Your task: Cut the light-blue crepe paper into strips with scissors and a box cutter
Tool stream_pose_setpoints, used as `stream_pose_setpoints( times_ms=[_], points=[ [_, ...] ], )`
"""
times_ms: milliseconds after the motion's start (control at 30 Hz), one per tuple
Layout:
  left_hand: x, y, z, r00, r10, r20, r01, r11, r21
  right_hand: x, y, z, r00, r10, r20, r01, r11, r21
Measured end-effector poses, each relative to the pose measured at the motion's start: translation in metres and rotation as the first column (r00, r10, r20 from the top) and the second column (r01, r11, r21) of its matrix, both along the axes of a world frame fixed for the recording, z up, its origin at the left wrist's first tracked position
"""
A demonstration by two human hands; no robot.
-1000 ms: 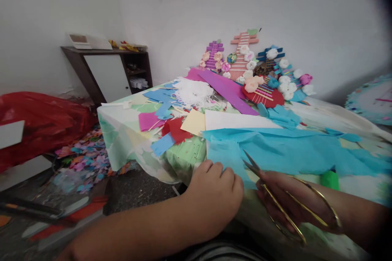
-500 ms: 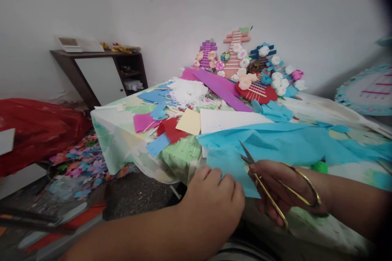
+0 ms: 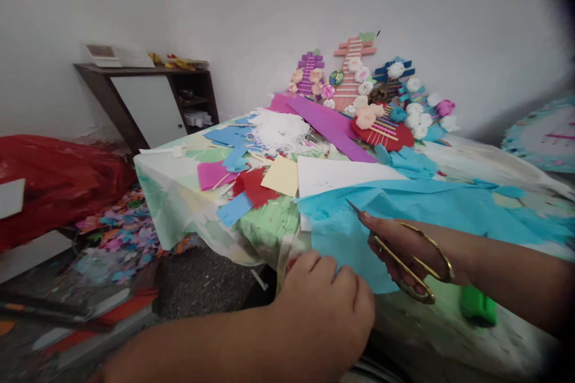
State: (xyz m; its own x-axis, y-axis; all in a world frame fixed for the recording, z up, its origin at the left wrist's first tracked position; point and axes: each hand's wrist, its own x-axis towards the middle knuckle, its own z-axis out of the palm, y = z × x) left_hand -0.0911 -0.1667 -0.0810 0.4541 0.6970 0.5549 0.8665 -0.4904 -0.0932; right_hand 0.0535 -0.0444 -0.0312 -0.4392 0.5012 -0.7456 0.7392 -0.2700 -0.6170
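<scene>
My right hand [image 3: 404,248] grips gold-handled scissors [image 3: 406,254], their blades closed and pointing up-left into a sheet of light blue tissue paper [image 3: 431,209] spread over the table. My left hand [image 3: 327,305] is curled, its fingers pinching the near edge of the same blue sheet at the table's front edge, just left of the scissors. A white paper sheet [image 3: 336,175] lies beyond the blue one.
Coloured paper scraps [image 3: 251,182], a white shredded pile [image 3: 278,128], a purple strip [image 3: 330,125] and flower-decorated stick crafts [image 3: 372,96] cover the table. A green object [image 3: 478,308] lies by my right wrist. A red bag [image 3: 58,182] and dark cabinet [image 3: 148,102] stand left.
The scissors have moved forward and closed into the blue tissue paper. My left hand has shifted slightly down and right along the sheet's edge.
</scene>
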Motion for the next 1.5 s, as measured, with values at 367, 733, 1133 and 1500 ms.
stream_pose_setpoints(
  times_ms=[367,733,1133,1500],
  points=[
    [0.017,0.001,-0.002,1.000,-0.008,0.026,0.005,0.994,0.106,0.011,0.002,-0.004,0.998,0.065,-0.002,-0.065,0.992,0.111],
    [0.024,0.005,-0.004,1.000,0.010,0.020,-0.011,0.998,0.067,0.025,0.011,0.008,0.944,0.305,0.123,-0.328,0.900,0.287],
    [-0.007,0.003,-0.007,0.983,0.034,0.181,-0.065,0.984,0.168,0.067,0.019,0.032,0.666,0.268,0.696,-0.739,0.114,0.664],
    [-0.038,0.042,0.077,0.948,0.185,0.261,-0.176,0.983,-0.059,0.040,0.051,0.037,0.570,0.219,0.792,-0.739,-0.285,0.610]
  ],
)
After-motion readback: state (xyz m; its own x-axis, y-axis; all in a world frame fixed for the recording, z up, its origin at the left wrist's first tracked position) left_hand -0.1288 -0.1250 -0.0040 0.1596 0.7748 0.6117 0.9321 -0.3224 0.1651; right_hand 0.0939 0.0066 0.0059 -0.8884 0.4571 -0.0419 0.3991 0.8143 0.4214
